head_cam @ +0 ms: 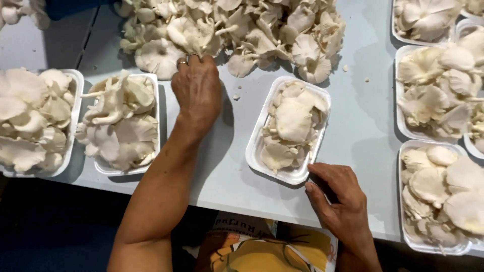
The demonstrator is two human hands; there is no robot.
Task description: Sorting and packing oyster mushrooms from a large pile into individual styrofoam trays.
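Note:
A large heap of white oyster mushrooms (237, 30) lies at the far side of the pale table (363, 111). My left hand (197, 88), with a ring on one finger, reaches into the heap's near edge, fingers closed on a mushroom there. A white foam tray (302, 174) partly filled with mushrooms sits in the middle. My right hand (339, 194) rests at that tray's near right corner, fingers touching its rim.
Two filled white trays stand at the left (121, 121) (33, 118). Several more filled trays (436, 201) line the right side. Small mushroom crumbs (346, 67) dot the table. The table's near edge runs just above my lap.

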